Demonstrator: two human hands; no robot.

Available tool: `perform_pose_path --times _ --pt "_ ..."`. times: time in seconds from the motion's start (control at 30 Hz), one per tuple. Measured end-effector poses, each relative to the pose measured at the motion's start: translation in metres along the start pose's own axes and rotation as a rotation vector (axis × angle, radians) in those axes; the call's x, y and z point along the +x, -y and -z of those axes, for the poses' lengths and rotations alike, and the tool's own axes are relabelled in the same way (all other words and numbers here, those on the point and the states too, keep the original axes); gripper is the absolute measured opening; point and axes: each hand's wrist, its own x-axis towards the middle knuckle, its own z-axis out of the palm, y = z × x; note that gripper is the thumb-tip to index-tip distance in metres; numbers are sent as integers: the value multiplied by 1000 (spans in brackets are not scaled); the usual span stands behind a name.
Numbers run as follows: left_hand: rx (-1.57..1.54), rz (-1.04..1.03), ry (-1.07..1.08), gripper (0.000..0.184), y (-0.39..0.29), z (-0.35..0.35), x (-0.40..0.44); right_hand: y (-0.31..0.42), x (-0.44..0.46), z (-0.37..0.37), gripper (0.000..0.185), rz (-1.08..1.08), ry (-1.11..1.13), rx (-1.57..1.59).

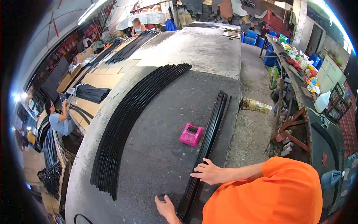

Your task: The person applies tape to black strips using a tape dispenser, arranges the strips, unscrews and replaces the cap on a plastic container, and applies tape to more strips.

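My right hand (pixel 209 172) lies across a narrow bundle of long black strips (pixel 211 143), its thumb and fingers spread over them. This bundle runs lengthwise along the right side of the dark tabletop. Left of the bundle's near end is my left hand (pixel 166 210), thumb and fingers bent around a small dark thing (pixel 162 196) that I cannot make out. A pink container (pixel 191 134) with a dark opening stands beside the bundle. Farther left, a wide curved row of black strips (pixel 130 119) lies side by side.
The table (pixel 156 149) ends at its right edge along a concrete aisle (pixel 248 138). Beyond stands a cluttered bench (pixel 294 74) with a white jug (pixel 322 102). At left, a person (pixel 59 121) works at a table with black strips; other people sit farther back.
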Motion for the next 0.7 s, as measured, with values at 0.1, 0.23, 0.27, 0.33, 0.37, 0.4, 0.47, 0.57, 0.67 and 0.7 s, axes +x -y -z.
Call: perform_pose_path --times 0.1,0.23,0.27,0.33,0.37,0.4,0.47,0.57,0.67,0.7 --pt "107 -178 -145 62 5 -30 6 -7 -12 0 53 -39 -14 1" --pt "82 -150 -77 64 -3 -22 7 -30 -36 8 55 -102 -35 -3" --pt "60 -189 -79 63 -5 -22 4 -35 -41 8 55 -119 -43 -6" --pt "18 -171 -19 59 -14 -16 -12 -45 -54 3 56 -139 -80 8" --pt "-13 -115 34 56 -28 -14 -20 -52 -57 2 56 -140 -113 15" --pt "-30 -157 -10 53 -30 -21 -26 -61 -60 5 56 -135 -114 37" --pt "-84 -247 -108 48 -39 -46 -36 -80 -64 7 55 -122 -129 73" --pt "85 -367 -198 44 -83 -75 -64 -114 -72 17 55 -103 -171 105" --pt "85 -449 -241 46 -129 -118 -79 -154 -84 32 54 -111 -187 118" --pt "147 -466 -262 45 -144 -133 -87 -169 -91 36 54 -119 -205 123"
